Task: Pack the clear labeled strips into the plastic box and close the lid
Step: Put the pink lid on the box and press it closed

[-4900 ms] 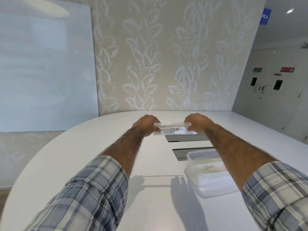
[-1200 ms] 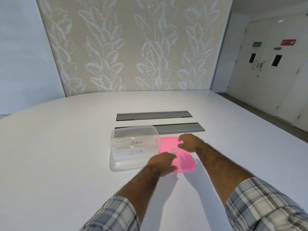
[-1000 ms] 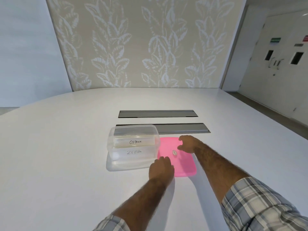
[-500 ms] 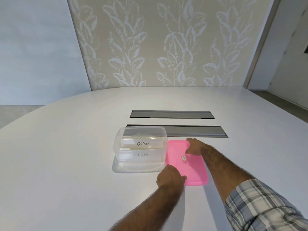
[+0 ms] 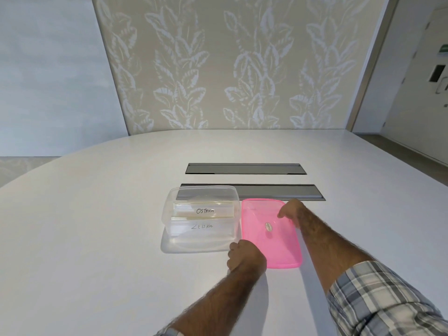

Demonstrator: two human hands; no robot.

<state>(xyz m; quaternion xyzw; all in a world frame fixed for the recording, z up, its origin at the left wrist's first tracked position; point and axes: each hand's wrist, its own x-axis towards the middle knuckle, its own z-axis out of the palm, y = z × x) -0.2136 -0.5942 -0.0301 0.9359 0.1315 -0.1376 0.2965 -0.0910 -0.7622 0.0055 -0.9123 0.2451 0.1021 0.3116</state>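
Our right hand sits on the far right corner of the pink lid. Its thumb lies on top, pointing left across the pink surface, and its fingers curl over the rim, so we take it to be gripping the lid there. Our left hand is at the lid's near left corner, knuckles up and fingers curled under. The fingertips are hidden beneath the hand, so we cannot tell whether they pinch the lid's edge or only rest against it.

The lid spans between our two hands, lying flat on the white table, with a small oval sticker near its middle.

The clear plastic box stands just left of the lid, its right wall touching or nearly touching the lid's left edge. Its near right corner is just beyond our left hand, and the whole box lies to the left of our right hand, with the width of the lid between them. The box is uncovered.

Inside it lie two clear strips, crosswise. The OSTRICH strip is on the side farther from us, and the ZEBRA strip is nearer us, closer to our left hand.

Beyond our right hand, two grey slot covers are set into the table, and the nearer one runs behind the box and the lid.
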